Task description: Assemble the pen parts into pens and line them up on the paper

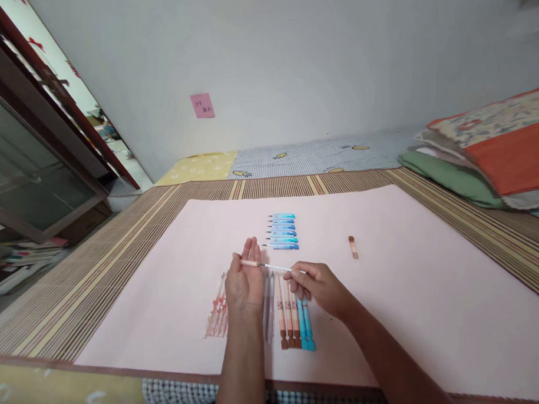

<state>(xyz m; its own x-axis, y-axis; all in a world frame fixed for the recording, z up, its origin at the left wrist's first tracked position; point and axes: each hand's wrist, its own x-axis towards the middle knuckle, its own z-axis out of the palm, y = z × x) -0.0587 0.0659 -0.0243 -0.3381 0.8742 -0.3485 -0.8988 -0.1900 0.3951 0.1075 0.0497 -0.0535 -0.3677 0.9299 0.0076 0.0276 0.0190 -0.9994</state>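
Observation:
My left hand (244,280) is turned palm up. Its thumb presses a short peach pen section (249,263) against the fingers, which stretch away from me. A thin white pen refill (276,267) runs level from that section's dark tip to my right hand (313,280), whose thumb and forefinger pinch its far end. Beneath my right hand lie several peach-and-brown pens (285,320) and two blue pens (307,324). Silvery pens (271,308) and pink patterned pens (216,315) lie beside my left hand and wrist, partly hidden.
Several blue pen pieces with dark tips (284,231) lie stacked in a row beyond my hands. A brown-and-peach pen piece (353,247) rests alone at the right. Under everything spreads a pale pink sheet (160,292) on a striped mat (85,266). Folded bedding (496,157) is piled at back right.

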